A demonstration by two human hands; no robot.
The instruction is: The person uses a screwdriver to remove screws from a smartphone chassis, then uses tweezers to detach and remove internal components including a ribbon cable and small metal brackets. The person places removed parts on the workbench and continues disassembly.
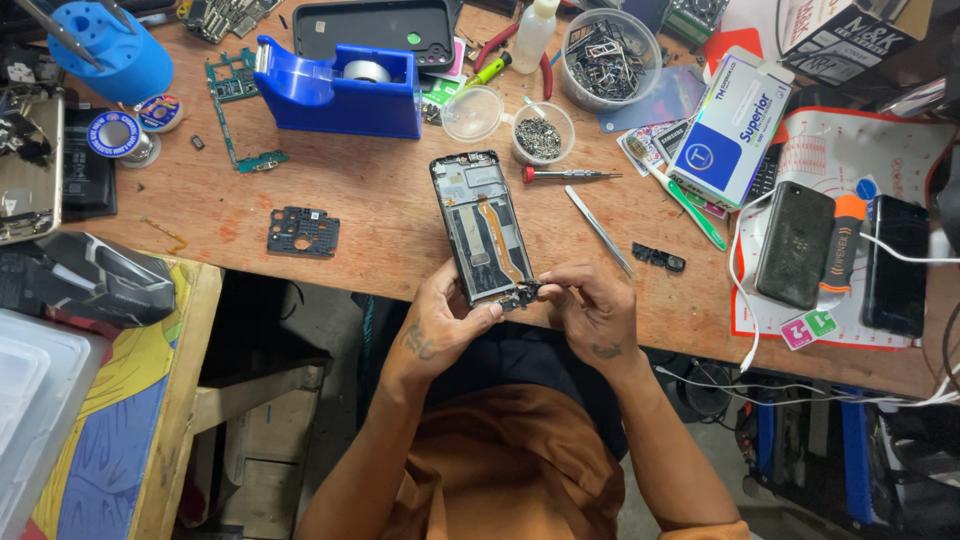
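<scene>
An opened phone [482,228] with its back cover off lies at the near edge of the wooden bench [370,205], an orange flex cable running down its middle. My left hand [440,325] grips the phone's lower left corner, thumb on its bottom edge. My right hand [590,310] pinches a small dark part [527,292] at the phone's lower right corner. A red-handled screwdriver [565,175] and metal tweezers [598,231] lie on the bench just right of the phone.
A blue tape dispenser [335,90], a green circuit board [238,110], a black plastic frame [303,231], small cups of screws [543,132], a bowl of metal parts [610,58], a white and blue box [733,125] and two dark phones [795,245] on a mat crowd the bench.
</scene>
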